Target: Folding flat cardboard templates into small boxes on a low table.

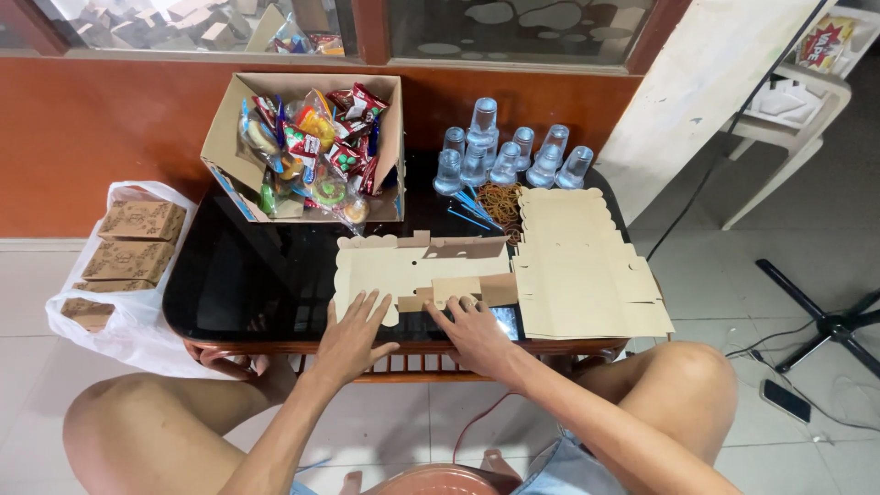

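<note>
A flat, unfolded tan cardboard box blank [417, 266] with scalloped edges lies on the black glass table [266, 275] in front of me. My left hand [351, 332] rests palm down on its near left edge, fingers spread. My right hand [477, 332] presses flat on the near flaps at the middle. Neither hand grips anything. A stack of more flat blanks [577, 270] lies just right of my right hand.
An open carton of wrapped snacks [312, 147] stands at the back left. Upturned clear plastic cups [509, 156], blue straws [469, 211] and rubber bands [498, 197] sit at the back. Folded boxes in a white bag [128, 252] lie left on the floor. A phone [786, 400] lies on the floor at right.
</note>
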